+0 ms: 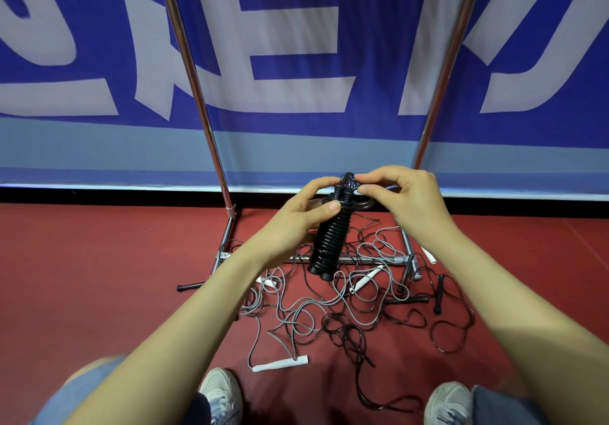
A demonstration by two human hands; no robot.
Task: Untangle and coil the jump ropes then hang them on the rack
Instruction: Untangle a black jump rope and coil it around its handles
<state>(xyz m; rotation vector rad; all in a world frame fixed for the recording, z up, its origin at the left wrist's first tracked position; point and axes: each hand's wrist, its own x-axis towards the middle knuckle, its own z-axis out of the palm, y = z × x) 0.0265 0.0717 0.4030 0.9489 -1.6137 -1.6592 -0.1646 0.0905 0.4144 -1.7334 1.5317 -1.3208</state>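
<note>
A black jump rope (329, 243) is wound tightly round its two handles into a bundle held upright above the floor. My left hand (296, 214) grips the bundle near its top, thumb across the coils. My right hand (405, 194) pinches the rope's loose loop at the top end. Below lies a tangle of grey and black ropes (356, 306) on the red floor, with white handles (280, 363) and black handles (438, 296) among them. The chrome rack (211, 134) stands behind, its two posts rising out of view.
A blue and white banner (296, 62) hangs behind the rack. The rack's base bar (369, 260) lies under the tangle. My two shoes (220, 391) stand at the bottom edge, close to the ropes. Red floor spreads left and right of the pile.
</note>
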